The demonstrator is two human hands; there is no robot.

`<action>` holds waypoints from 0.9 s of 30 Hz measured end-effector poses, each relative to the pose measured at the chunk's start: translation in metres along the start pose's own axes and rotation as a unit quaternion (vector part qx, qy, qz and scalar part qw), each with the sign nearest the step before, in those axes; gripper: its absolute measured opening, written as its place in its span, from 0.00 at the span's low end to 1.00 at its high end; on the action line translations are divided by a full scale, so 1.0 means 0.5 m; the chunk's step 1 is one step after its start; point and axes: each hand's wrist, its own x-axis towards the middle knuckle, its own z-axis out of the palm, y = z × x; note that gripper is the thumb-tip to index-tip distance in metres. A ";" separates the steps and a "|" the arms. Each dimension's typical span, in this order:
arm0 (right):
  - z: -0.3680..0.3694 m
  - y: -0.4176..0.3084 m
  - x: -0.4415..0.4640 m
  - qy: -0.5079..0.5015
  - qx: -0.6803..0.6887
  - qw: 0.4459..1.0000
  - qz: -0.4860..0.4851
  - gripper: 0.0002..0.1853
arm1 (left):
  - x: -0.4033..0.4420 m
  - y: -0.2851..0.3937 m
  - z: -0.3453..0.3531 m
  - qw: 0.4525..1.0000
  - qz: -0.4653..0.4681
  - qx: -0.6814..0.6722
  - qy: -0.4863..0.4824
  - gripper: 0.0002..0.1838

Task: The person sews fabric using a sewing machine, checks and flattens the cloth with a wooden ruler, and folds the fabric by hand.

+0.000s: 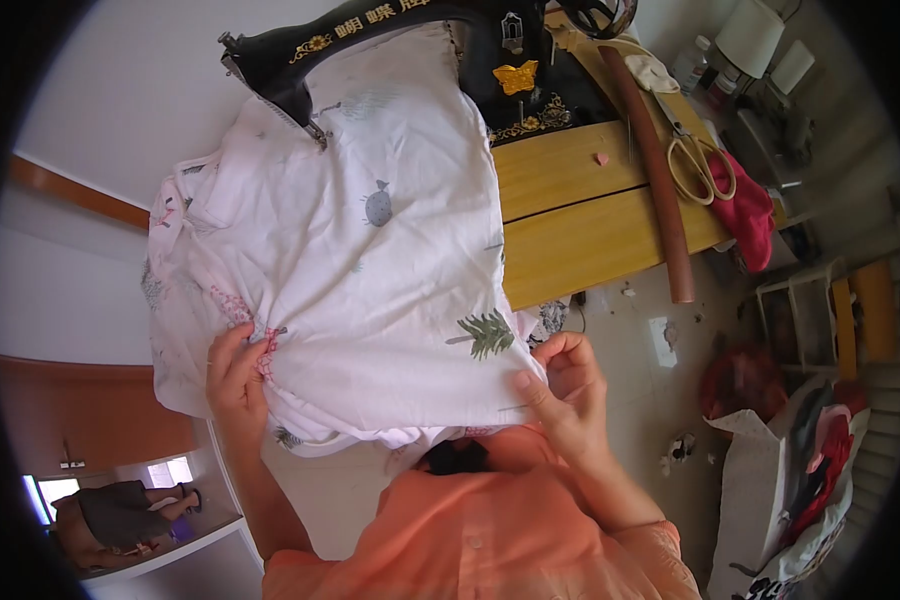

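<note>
White cloth (pixel 400 280) printed with leaves and small figures spreads over the table and hangs down at its front and left. Its upper part lies under the needle end of a black sewing machine (pixel 515 55). At the cloth's lower right edge, my right hand (pixel 570 395) pinches the fabric between thumb and fingers. My left hand (pixel 238 375) is at the left, its fingers closed on a bunched fold of the same cloth. The fold hides part of its fingertips.
Right of the machine, the yellow wooden table (pixel 590 235) bears a brown rod (pixel 655 170), scissors (pixel 692 160) and red cloth (pixel 745 215). A white bag (pixel 755 500) of fabrics stands on the floor at lower right. A shelf (pixel 160 570) is at lower left.
</note>
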 end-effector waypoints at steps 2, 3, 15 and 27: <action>-0.004 0.000 -0.003 0.002 -0.006 0.999 0.031 0.18 | 0.004 -0.001 -0.001 1.000 0.001 -0.019 0.001 0.18; -0.008 0.002 -0.007 0.003 -0.022 0.999 0.046 0.17 | 0.005 0.000 -0.002 1.000 0.000 -0.016 -0.003 0.18; -0.025 0.001 0.026 0.036 0.009 0.991 0.125 0.09 | 0.000 -0.008 0.005 0.999 -0.005 -0.029 -0.027 0.17; -0.013 0.018 0.055 0.046 -0.268 0.960 -0.070 0.07 | -0.005 -0.004 0.007 0.999 -0.014 -0.044 -0.021 0.19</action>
